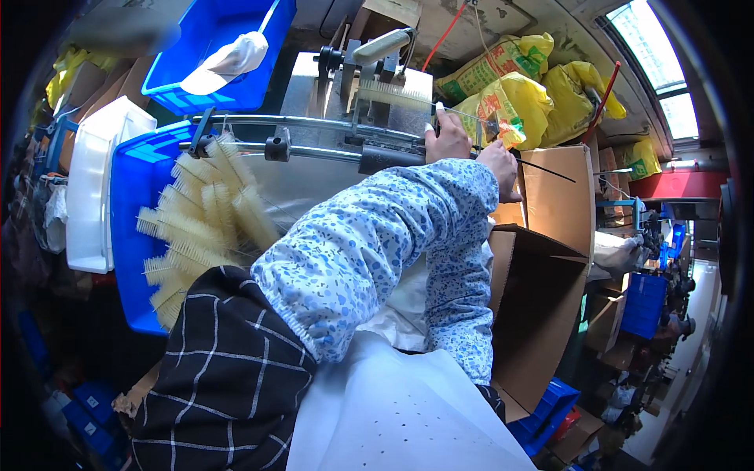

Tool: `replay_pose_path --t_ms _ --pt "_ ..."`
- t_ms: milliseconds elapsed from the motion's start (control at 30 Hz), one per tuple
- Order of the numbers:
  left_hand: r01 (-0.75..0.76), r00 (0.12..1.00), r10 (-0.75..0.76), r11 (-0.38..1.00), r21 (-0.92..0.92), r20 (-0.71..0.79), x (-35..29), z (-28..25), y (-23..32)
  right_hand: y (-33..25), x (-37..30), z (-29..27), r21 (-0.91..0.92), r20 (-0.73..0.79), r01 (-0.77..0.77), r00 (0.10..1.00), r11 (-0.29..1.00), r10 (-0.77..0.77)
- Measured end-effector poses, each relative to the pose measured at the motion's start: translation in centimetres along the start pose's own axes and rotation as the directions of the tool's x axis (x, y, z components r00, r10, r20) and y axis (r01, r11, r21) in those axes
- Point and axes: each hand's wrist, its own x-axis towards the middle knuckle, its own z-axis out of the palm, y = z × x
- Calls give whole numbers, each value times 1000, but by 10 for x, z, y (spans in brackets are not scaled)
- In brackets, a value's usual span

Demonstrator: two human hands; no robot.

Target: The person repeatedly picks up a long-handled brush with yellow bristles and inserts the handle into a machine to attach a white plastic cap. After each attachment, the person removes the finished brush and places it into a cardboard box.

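Note:
My left hand (pixel 449 141) lies at the right end of a black cylinder (pixel 390 158) on the machine's steel rails (pixel 314 124). Its fingers are partly stretched out, thumb apart, and the fingertips are close to a thin wire. That wire comes from a pale bristle brush (pixel 394 95) sitting in the machine (pixel 328 82). To the right, my right hand (pixel 500 166) is closed with its fingers together; what it grips is hard to make out. A thin black rod (pixel 548 169) sticks out beyond it. Patterned sleeve covers hide both wrists in part.
Pale brushes (pixel 212 204) are heaped in a blue bin (pixel 129 235) at left, beside a white bin (pixel 98 188). A white cap (pixel 228 63) lies on another blue bin (pixel 177 67). An open cardboard box (pixel 542 306) stands at right, below yellow sacks (pixel 510 98).

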Motion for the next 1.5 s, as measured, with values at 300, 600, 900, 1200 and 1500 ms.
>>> replay_pose_path --t_ms 300,600,900,1200,1500 --pt "84 965 -102 993 -82 -242 18 38 24 42 -2 -4 -7 -9 -39 999 999 39" --pt "-247 707 368 928 -278 603 -134 -162 -29 69 5 4 -58 -180 62 981 996 -72" --pt "314 880 -278 949 -32 386 -329 -197 -133 83 43 -29 -89 -85 515 849 853 -521" --pt "338 881 -264 932 -133 392 -353 -152 -141 102 44 -49 -240 -65 516 836 822 -544" --pt "166 857 -128 986 -32 500 -341 -141 -134 75 -75 -112 793 347 -158 911 588 -224"
